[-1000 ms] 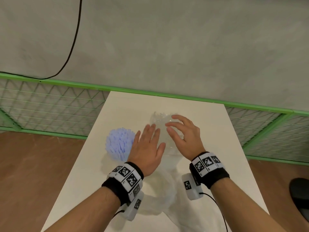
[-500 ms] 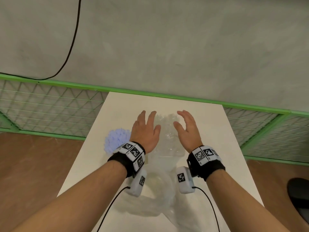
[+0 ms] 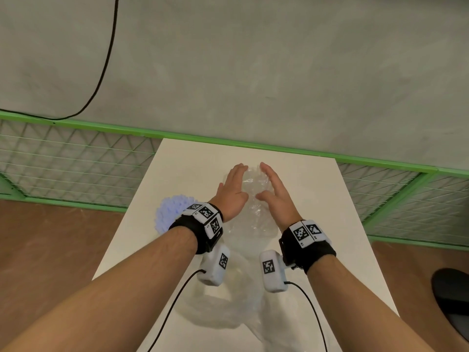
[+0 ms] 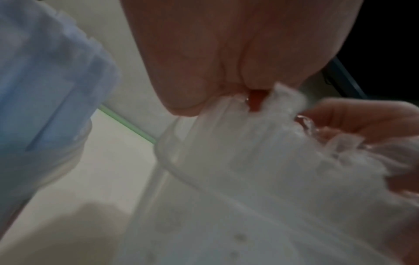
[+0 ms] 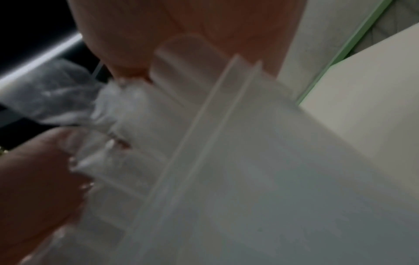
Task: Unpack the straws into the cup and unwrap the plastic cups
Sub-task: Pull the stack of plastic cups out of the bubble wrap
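Pressing both palms against stack of plastic cups (image 3: 256, 199) at mid table (image 3: 330, 224): left hand (image 3: 232, 191) on its left side, right hand (image 3: 275, 196) on its right, fingers straight, flat vs. the crinkly wrap, not curling round. Standing just left of left wrist: cup w/ blue straws (image 3: 168, 212). Lying near front edge: loose clear plastic bag (image 3: 228, 313).

From my head the light is even and soft, the table (image 3: 317, 199) bright, with faint shadows under my wrists. The fence rail (image 3: 228, 142) bows with lens distortion. Both wrist views are dim and badly blurred; my left hand (image 4: 215, 53) fills its frame, out of focus, with dark corners.
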`<state>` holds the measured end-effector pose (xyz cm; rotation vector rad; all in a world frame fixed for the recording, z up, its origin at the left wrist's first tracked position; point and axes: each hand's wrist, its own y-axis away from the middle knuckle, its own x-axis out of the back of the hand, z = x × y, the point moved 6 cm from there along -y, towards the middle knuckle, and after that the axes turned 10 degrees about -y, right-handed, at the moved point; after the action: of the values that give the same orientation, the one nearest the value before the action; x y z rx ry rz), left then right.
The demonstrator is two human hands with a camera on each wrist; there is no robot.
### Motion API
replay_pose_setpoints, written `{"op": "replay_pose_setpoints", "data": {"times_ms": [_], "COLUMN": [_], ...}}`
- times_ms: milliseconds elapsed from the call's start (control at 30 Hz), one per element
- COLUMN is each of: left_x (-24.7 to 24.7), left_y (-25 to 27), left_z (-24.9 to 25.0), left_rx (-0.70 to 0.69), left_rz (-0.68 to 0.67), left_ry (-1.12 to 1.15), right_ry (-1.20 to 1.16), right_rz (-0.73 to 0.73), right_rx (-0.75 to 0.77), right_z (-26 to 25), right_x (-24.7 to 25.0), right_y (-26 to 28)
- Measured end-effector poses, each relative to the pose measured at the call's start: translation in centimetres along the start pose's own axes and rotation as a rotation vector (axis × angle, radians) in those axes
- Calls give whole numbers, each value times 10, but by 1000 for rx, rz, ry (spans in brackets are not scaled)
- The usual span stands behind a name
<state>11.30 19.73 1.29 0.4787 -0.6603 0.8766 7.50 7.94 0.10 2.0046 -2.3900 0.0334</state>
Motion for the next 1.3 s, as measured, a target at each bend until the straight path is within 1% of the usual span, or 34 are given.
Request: {"op": "replay_pose_setpoints", "data": {"times_ms": [33,100,167,200,267,367,400,433,467,533,567,600,733,767,833,900,933,1000,1100,1200,1300], "left_x": [1,1,-1,0,5,19,21,21,19,12,10,9,15,18,26,30,28,15,-6,-11,-6], "left_y": [-1,-2,0,1,3,10,13,17,20,26,30,33,38,37,36,33,31,26,20,16,12], "left_z": [-2,-5,-6,-6,-5,-3,-3,-2,-2,-4,-5,-5,-2,-2,1,1,0,-3,-10,-17,-18], "left_rx": [-7,-9,1,3,-6,-27,-52,-79,-104,-133,-144,-156,-174,-169,-149,-121,-110,-112,-92,-70,-57], "left_rz": [-5,-65,-131,-135,-69,124,173,189,176,126,120,126,107,107,167,240,242,154,-23,-74,-152], "left_ry": [9,-46,-190,-297,-487,-584,-591,-595,-599,-627,-646,-667,-704,-687,-616,-551,-544,-592,-696,-711,-715], "right_ry": [68,209,315,356,437,508,512,546,628,852,930,969,910,885,831,753,724,733,901,971,999], "right_rz": [-18,-21,43,88,165,207,192,150,72,-119,-175,-175,50,67,62,55,54,26,-65,-180,-264], "right_rx": [24,45,35,23,6,33,74,126,164,158,129,112,99,83,81,127,152,164,101,41,62], "right_z": [-2,-2,0,2,4,-4,-11,-18,-22,-18,-12,-8,-13,-14,-19,-27,-31,-32,-19,-2,1], "right_x": [1,5,12,15,20,22,21,18,13,1,-2,-3,2,1,0,1,3,4,1,-7,-6], "right_y": [0,-1,-6,-8,-10,-9,-7,-5,-4,-2,-2,-3,-10,-12,-16,-12,-8,4,28,49,59]}}
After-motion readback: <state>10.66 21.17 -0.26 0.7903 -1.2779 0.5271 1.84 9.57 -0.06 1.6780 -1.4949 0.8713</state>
